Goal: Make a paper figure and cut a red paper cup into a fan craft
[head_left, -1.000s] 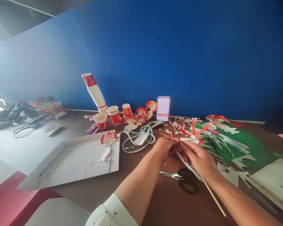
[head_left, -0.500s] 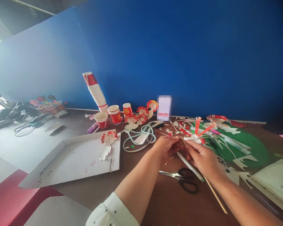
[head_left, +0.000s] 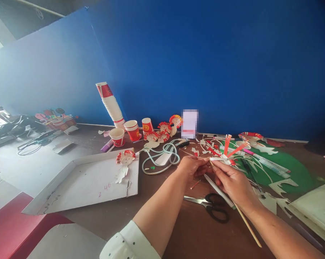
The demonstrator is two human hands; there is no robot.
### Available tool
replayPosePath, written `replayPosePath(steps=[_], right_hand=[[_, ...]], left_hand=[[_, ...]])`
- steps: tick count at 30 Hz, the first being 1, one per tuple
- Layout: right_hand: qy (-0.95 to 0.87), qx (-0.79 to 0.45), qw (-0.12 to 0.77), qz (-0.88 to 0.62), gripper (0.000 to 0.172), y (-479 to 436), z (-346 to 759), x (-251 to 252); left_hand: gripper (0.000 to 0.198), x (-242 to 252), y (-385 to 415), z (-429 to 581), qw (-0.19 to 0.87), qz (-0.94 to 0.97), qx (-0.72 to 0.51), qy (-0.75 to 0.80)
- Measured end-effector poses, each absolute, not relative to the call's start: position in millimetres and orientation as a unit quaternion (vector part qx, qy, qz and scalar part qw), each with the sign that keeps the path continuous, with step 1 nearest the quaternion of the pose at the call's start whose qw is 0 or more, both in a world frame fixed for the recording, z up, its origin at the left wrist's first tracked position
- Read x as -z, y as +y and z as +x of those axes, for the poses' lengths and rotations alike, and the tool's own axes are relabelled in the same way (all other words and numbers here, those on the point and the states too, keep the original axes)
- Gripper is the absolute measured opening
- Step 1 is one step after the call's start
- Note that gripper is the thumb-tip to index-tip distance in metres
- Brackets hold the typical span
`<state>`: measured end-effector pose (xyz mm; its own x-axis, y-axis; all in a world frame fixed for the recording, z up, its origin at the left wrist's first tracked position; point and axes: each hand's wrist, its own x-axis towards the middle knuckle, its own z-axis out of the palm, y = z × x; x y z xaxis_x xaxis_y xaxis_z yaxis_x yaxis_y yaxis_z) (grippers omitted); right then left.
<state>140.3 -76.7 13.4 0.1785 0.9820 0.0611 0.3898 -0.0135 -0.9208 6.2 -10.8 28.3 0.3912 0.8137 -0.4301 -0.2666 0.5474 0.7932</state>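
My right hand (head_left: 231, 181) is closed around a thin wooden stick (head_left: 247, 225), which slants down toward the near edge. Near the stick's upper tip lies a white strip of a cut paper cup (head_left: 227, 148), whose other red-and-white strips splay out behind my fingers. My left hand (head_left: 193, 166) is pinched closed at that same tip, touching the right fingertips; what lies between its fingers is mostly hidden. Just below the hands are black-handled scissors (head_left: 216, 208) and a white pen (head_left: 219, 190).
A shallow white box lid (head_left: 89, 183) at left holds a paper flower-like figure (head_left: 125, 158). Paper cups (head_left: 131, 130), a tall cup stack (head_left: 112, 108) and a coiled cable (head_left: 175, 151) stand or lie behind. Scraps and markers (head_left: 272, 165) cover the right side.
Both hands stay together at the stick's tip, with only slight finger movement. More of the white strip shows beside the tip. The whole view has shifted slightly.
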Motion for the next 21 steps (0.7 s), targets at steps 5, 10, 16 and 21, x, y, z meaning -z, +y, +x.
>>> replayPosePath(steps=[5, 10, 16, 21], right_hand=[[-0.545, -0.345, 0.44, -0.624, 0.047, -76.6, 138.6, -17.2], [-0.539, -0.358, 0.44, -0.623, 0.047, -75.6, 139.9, -13.5], [-0.553, -0.361, 0.441, -0.608, 0.048, -73.7, 144.0, -5.3], [-0.563, -0.357, 0.437, -0.604, 0.047, -72.1, 146.1, -1.3]], left_hand=[[0.006, -27.6, -10.7, 7.0, 0.758, 0.331, -0.359, 0.432], [0.006, -27.3, -10.9, 7.5, 0.752, 0.34, -0.359, 0.437], [0.006, -28.2, -12.2, 10.1, 0.755, 0.324, -0.372, 0.433], [0.007, -25.8, -12.0, 12.5, 0.763, 0.304, -0.396, 0.409]])
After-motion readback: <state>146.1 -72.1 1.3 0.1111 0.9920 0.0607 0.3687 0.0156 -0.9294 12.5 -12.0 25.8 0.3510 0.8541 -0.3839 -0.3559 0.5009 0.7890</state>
